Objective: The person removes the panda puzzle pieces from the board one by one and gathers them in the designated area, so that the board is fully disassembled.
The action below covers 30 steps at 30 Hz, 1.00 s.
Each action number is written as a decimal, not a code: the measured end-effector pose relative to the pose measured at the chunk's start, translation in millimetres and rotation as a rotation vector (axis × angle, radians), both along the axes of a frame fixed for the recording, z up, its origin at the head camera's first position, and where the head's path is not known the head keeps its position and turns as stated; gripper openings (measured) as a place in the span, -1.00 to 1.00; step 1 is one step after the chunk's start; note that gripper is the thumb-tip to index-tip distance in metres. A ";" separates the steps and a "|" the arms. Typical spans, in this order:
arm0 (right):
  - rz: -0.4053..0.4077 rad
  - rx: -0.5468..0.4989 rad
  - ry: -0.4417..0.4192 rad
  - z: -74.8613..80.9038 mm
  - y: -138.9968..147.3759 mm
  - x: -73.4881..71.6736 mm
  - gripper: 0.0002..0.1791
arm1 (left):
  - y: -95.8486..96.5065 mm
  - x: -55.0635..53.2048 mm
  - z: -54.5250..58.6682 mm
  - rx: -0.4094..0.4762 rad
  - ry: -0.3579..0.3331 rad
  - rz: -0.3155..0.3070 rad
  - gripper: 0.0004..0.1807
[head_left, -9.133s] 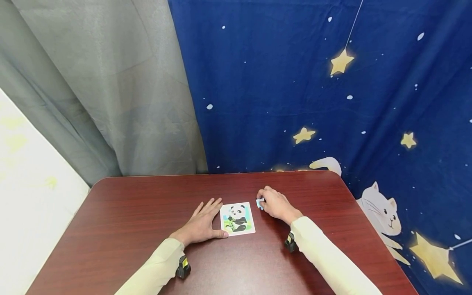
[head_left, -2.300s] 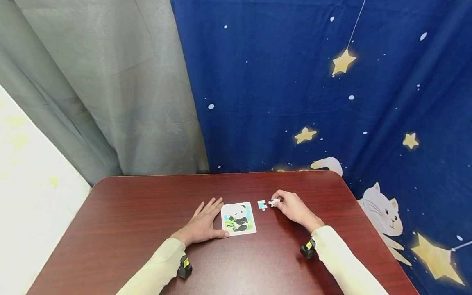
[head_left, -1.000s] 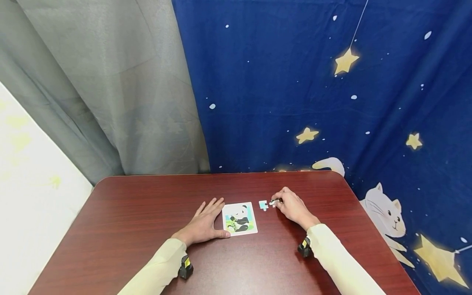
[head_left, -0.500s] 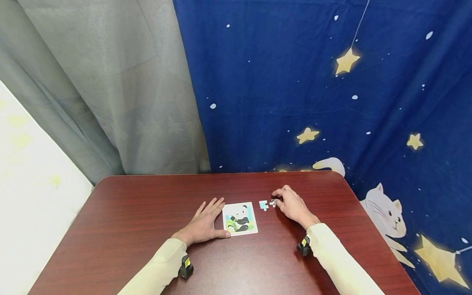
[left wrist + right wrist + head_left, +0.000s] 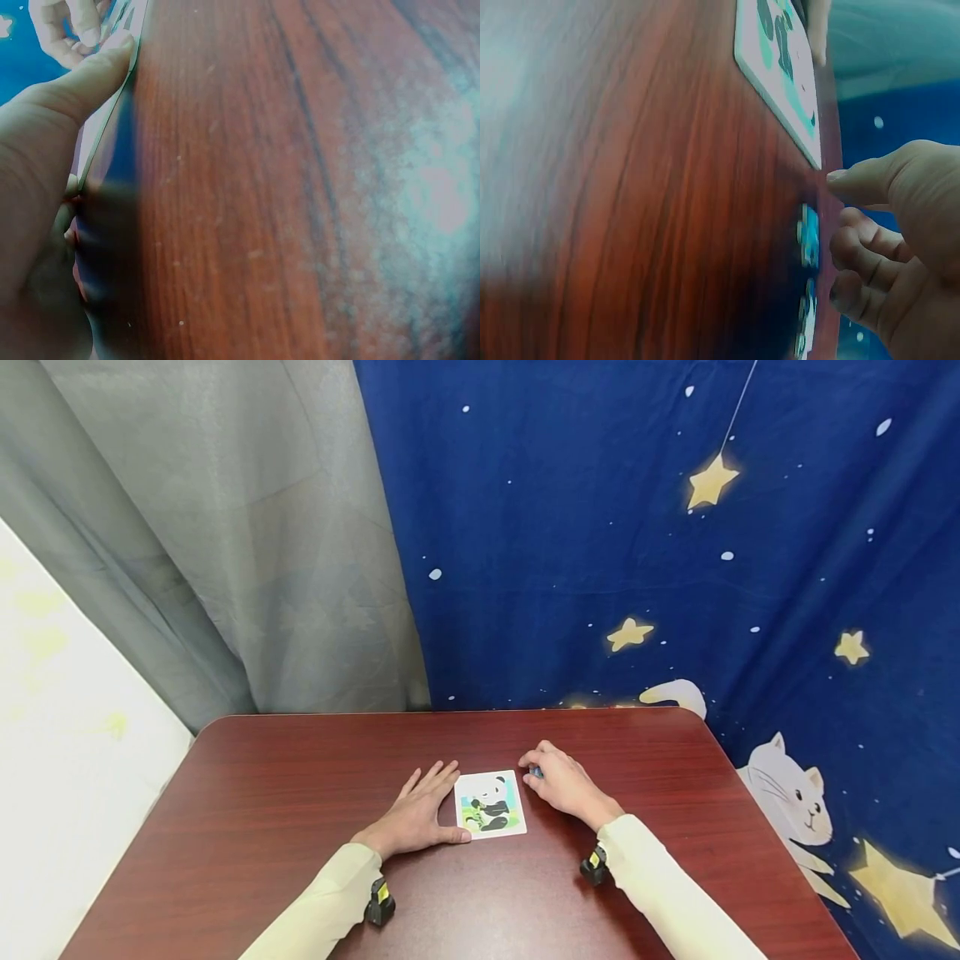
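A square panda puzzle (image 5: 491, 808) in a white frame lies on the table, with a white gap at the upper left of its picture. My left hand (image 5: 415, 812) rests flat beside it, fingers spread, thumb at the near left corner. To the right of the frame, my right hand (image 5: 558, 781) hovers low, fingers bent and thumb apart from them. A blue puzzle piece (image 5: 810, 236) lies on the table close by those fingers, showing between them in the head view. Beyond it a second piece, dark and white (image 5: 808, 322), also lies there; the hand hides it in the head view.
Everything lies on a reddish-brown wooden table (image 5: 300, 777) with rounded far corners. Behind its far edge hang a grey curtain (image 5: 322, 568) and a blue star-patterned curtain (image 5: 555, 527). A black wrist camera (image 5: 380, 903) sits at the left sleeve, another (image 5: 594, 866) at the right.
The right hand has let go of the dark-and-white piece beside the blue one and moved left over the blue piece. Earlier, the puzzle's upper-left gap was filled. The left hand stays put.
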State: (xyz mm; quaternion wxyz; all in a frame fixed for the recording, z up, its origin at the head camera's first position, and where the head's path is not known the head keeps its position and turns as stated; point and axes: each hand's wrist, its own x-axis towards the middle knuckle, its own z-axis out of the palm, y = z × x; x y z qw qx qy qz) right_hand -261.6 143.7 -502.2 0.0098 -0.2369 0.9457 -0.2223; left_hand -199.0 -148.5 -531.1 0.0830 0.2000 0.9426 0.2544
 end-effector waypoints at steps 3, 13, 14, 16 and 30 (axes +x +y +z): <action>0.025 0.016 0.006 -0.6 -6.5 2.1 -0.78 | 0.5 -0.8 -0.2 -0.014 -0.007 0.005 0.24; 0.086 0.027 0.015 -3.8 -16.8 6.1 -0.79 | 1.1 -1.5 -0.3 0.007 -0.016 0.011 0.24; 0.089 0.026 0.017 -3.9 -17.6 6.3 -0.78 | 1.1 -1.6 -0.5 0.006 -0.017 0.012 0.24; 0.095 0.018 0.016 -3.6 -18.9 6.9 -0.79 | 0.9 -1.9 -0.7 -0.001 -0.018 0.012 0.24; 0.125 0.093 0.000 -1.1 -32.4 11.6 -0.71 | 0.6 -0.1 0.7 -0.005 -0.008 0.005 0.23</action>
